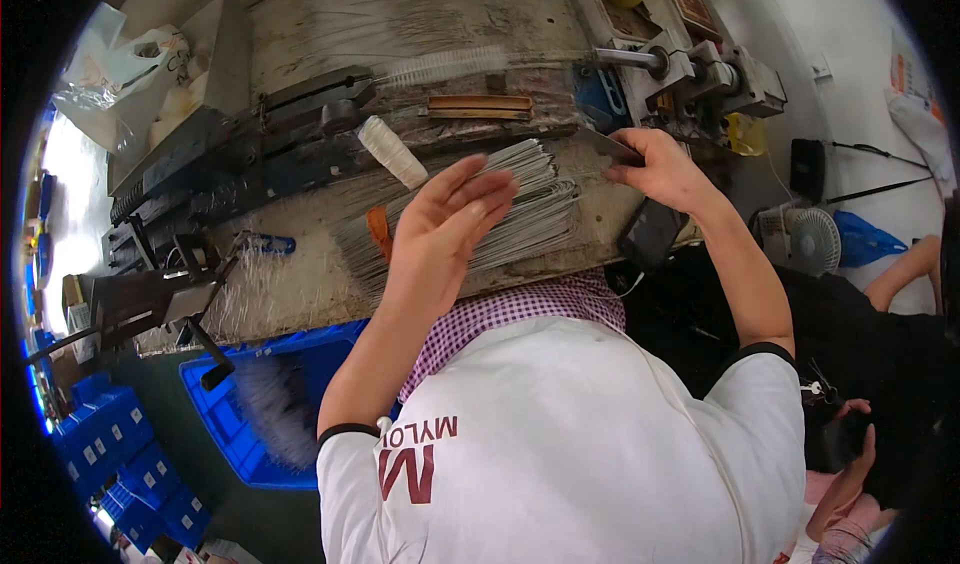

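My left hand [445, 219] is over a bundle of thin grey metal wires [545, 199] lying on the worn bench. Its fingers are loosely curved and apart, with nothing visible between them. Whether it touches the wires I cannot tell. An orange strip [378, 230] sits around the bundle beside my left wrist. To the right of the wires, my right hand [665, 169] pinches a thin, dark, flat metal plate [606, 146] between thumb and fingers. A ridged whitish roll [392, 152] lies beyond my left hand.
A phone [650, 234] lies by the front edge, below my right hand. Metal machine parts [715, 79] stand at the far right. A cranked device [160, 299] is at the left. A blue bin [220, 409] sits under the bench; another person's hand [850, 434] shows lower right.
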{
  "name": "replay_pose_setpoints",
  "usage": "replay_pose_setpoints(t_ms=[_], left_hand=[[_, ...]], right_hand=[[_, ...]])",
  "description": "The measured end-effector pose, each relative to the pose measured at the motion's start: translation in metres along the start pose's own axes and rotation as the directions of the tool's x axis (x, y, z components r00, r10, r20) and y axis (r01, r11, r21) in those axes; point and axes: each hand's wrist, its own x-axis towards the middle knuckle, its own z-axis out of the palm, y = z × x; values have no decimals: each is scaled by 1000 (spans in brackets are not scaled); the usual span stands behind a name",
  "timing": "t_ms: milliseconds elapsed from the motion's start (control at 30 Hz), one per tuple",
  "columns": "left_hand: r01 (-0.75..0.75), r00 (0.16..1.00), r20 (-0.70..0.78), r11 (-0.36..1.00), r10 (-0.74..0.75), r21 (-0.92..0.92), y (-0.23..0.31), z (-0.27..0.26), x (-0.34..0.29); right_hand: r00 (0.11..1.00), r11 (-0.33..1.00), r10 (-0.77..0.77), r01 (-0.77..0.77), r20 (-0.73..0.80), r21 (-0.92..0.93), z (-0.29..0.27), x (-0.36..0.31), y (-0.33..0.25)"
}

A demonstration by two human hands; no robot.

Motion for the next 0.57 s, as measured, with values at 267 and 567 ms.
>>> replay_pose_setpoints(t_ms=[267, 567], left_hand=[[-351, 442, -290, 461, 849, 815, 12, -71, -76], [611, -170, 450, -264, 877, 746, 88, -223, -166]], right_hand=[[974, 893, -226, 199, -19, -404, -10, -6, -20], [981, 775, -137, 21, -135, -631, -38, -20, -30]])
